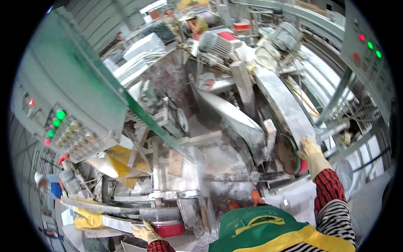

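My right hand (314, 158), in a cream work glove, is closed over the near end of a long pale grey bar (285, 98) that slopes away from me. A red round part shows just below that hand. At the lower left, my gloved left hand (145, 232) is closed at the end of a narrow white strip (117, 223), beside a red drum (169, 228). Blur and the glove partly hide the left fingers. A green apron (252, 229) with yellow trim covers my front.
Grey control cabinets with lit buttons flank me, one at left (79, 80) and one at right (369, 50). A curved, dusty metal guard (228, 111) and wooden blocks (242, 82) stand ahead. Motors (215, 43) lie beyond. Other people (195, 24) appear at the back and far left.
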`<state>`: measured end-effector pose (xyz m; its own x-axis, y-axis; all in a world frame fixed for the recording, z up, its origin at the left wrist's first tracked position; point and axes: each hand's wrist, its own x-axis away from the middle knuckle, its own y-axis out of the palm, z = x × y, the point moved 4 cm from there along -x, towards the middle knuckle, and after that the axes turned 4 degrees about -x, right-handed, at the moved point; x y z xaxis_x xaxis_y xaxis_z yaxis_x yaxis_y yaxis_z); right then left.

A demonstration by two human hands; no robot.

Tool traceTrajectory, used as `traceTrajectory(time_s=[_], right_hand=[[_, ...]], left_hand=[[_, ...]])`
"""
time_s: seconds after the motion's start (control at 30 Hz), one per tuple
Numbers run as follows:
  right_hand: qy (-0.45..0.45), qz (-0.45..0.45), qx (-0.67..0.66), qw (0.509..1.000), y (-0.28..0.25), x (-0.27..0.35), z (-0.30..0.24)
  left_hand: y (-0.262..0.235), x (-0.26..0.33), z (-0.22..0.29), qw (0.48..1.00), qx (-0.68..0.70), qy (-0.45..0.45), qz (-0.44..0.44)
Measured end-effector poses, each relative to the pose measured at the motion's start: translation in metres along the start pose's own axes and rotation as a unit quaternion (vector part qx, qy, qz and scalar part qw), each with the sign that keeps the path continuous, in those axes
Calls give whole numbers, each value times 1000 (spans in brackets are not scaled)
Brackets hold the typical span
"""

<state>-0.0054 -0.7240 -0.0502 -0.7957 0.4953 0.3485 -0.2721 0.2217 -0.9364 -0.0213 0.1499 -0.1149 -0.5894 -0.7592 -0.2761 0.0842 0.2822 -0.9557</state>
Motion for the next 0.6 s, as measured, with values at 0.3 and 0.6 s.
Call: traceTrajectory(time_s=[0.3,0.6], right_hand=[[17,-35,58,998,8,-20,5],[30,-55,39,997,-5,-15,-6]], left_hand=[[-7,12,1,1000,1,5,-29],[-19,22,6,999,24,5,-42]])
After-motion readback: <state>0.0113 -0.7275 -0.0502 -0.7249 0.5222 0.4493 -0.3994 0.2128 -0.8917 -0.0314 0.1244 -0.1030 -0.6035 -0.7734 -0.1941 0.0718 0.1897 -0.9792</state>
